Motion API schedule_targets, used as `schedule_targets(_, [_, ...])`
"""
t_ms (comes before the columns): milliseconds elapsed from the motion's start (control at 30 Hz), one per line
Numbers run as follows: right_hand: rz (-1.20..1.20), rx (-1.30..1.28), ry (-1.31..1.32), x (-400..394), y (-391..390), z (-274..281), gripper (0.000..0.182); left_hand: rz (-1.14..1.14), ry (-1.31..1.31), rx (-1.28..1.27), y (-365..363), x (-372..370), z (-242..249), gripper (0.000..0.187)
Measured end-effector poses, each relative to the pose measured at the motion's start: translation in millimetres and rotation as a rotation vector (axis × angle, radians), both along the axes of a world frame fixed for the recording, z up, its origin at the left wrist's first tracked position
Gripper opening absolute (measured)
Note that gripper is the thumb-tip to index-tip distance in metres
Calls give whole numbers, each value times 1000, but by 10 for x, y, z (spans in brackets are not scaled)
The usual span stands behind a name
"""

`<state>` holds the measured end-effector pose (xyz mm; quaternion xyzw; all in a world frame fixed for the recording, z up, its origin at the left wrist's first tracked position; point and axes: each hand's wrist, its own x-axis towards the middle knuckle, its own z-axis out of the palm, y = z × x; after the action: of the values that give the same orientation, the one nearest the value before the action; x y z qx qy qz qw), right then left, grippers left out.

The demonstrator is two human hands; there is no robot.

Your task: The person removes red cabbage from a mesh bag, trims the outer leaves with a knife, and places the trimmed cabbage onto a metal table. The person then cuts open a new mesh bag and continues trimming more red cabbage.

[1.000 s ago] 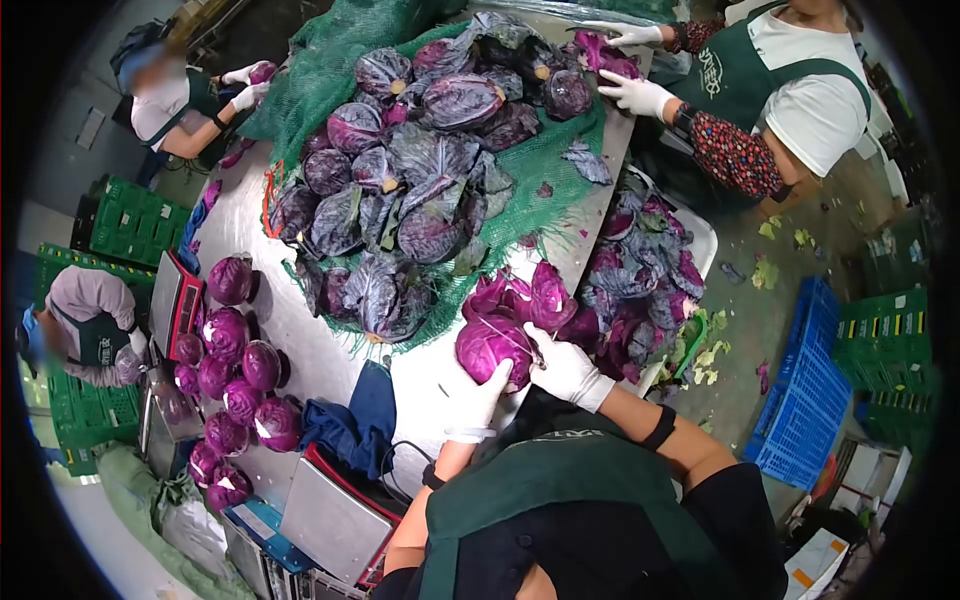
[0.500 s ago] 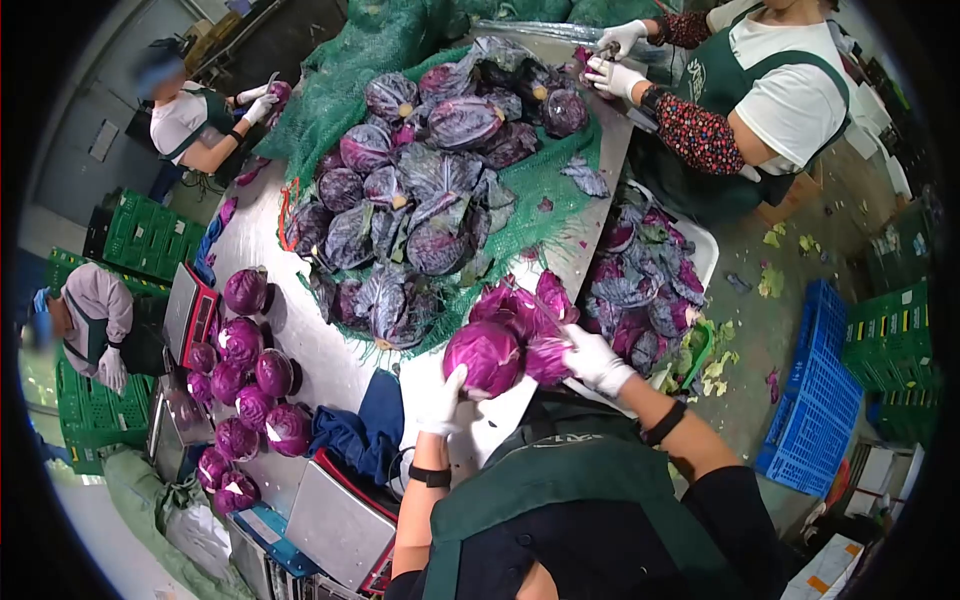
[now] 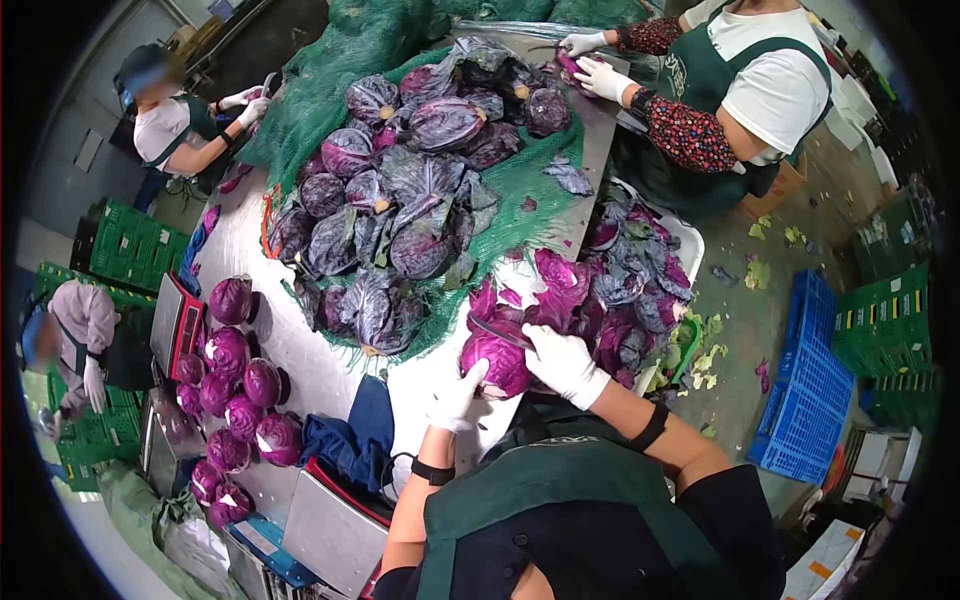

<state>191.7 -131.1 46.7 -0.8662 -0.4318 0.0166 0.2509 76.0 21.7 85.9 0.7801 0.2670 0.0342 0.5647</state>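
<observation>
In front of my body a peeled red cabbage [image 3: 503,374] rests against my gloved left hand [image 3: 457,398], whose thumb and fingers grip its left side. My gloved right hand [image 3: 566,366] is closed round a knife [image 3: 497,331], the handle mostly hidden in the palm. The blade lies across the top of the cabbage, pointing left. Just beyond it are loose purple leaves [image 3: 560,285]. Farther up the table, a heap of untrimmed red cabbages [image 3: 410,190] with dark outer leaves sits on green netting [image 3: 545,215].
Several trimmed cabbages [image 3: 243,417] lie at left near a scale [image 3: 335,530] and blue cloth [image 3: 350,435]. A white tub [image 3: 690,245] of leaves stands right of the table. Blue crates [image 3: 805,375] are on the floor. Co-workers stand at upper right, upper left and far left.
My right hand has brought the knife onto the top of the cabbage. The leaf that was beside that hand is no longer there. The whole view has shifted slightly.
</observation>
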Motion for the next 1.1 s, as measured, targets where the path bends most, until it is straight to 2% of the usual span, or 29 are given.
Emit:
schedule_targets(33, [4, -29, 2, 56, 16, -19, 16, 2, 2, 0, 2, -12, 31, 51])
schedule_targets(100, [27, 98, -14, 298, -16, -71, 13, 17, 129, -96, 24, 27, 125, 54])
schedule_targets(133, [-84, 71, 85, 522, -62, -147, 14, 21, 123, -93, 22, -16, 83, 54])
schedule_targets(167, [-198, 48, 184, 726, -141, -264, 14, 41, -30, -72, 24, -77, 4, 56])
schedule_targets(200, [-126, -96, 136, 856, -256, -440, 16, 56, -184, -51, 49, -96, -33, 58])
schedule_targets(233, [-57, -244, 88, 940, -329, -556, 18, -41, 2, 118, 80, -102, 53, 69])
schedule_targets(267, [-102, -271, 36, 836, -344, -305, 24, -61, -110, 150, 64, -78, 22, 72])
schedule_targets(300, [-89, -94, 34, 735, -341, -127, 31, -77, -216, 175, 29, -77, -27, 76])
schedule_targets(367, [92, 83, 259, 511, -269, 265, 38, -149, -136, 253, -6, -66, -78, 81])
schedule_targets(433, [244, 47, 331, 269, -218, 366, 35, -235, -64, 347, 3, -26, -103, 88])
schedule_targets(467, [236, -34, 157, 178, -180, 406, 29, -322, -72, 437, 16, 1, -109, 90])
schedule_targets(500, [249, -56, 129, 174, -165, 398, 23, -407, -81, 527, 27, 28, -108, 93])
schedule_targets(567, [363, -62, 31, 208, -183, 292, 21, -416, -62, 510, 40, 72, -46, 93])
schedule_targets(633, [372, 51, 41, 312, -198, 235, 15, -443, -12, 471, 54, 82, 45, 92])
schedule_targets(667, [301, 124, 77, 443, -178, 201, 10, -454, -101, 468, 107, 85, 87, 88])
schedule_targets(700, [216, 190, 242, 619, -197, 208, 11, -449, -101, 468, 174, 46, 64, 88])
schedule_targets(733, [196, 161, 154, 885, -264, -100, 13, -469, -143, 509, 267, -2, 6, 87])
schedule_targets(767, [121, -73, 142, 1120, -371, -272, 19, -490, -185, 554, 361, -43, -50, 87])
schedule_targets(800, [10, -85, 73, 1132, -428, -240, 23, -462, -159, 503, 415, -123, -108, 89])
schedule_targets(833, [-102, -99, 9, 1080, -469, -159, 29, -434, -152, 586, 298, -89, 338, 89])
schedule_targets(900, [-117, 75, 400, 805, -332, 158, 46, -491, -110, 935, 95, -99, 511, 91])
schedule_targets(933, [-53, 179, 524, 650, -228, 142, 56, -354, -134, 1003, -73, -168, 290, 92])
schedule_targets(1000, [62, 275, 912, 333, 28, 202, 50, -279, -122, 968, -121, -174, 125, 93])
schedule_targets(1033, [-6, 198, 1089, 228, 137, 186, 45, -211, -113, 933, -115, -169, 112, 94])
schedule_targets(1067, [-12, 87, 1004, 219, 204, -178, 39, -227, -29, 891, -70, -137, 256, 91])
schedule_targets(1100, [-13, -23, 913, 233, 308, -567, 34, -225, 13, 746, 44, -153, 235, 90])
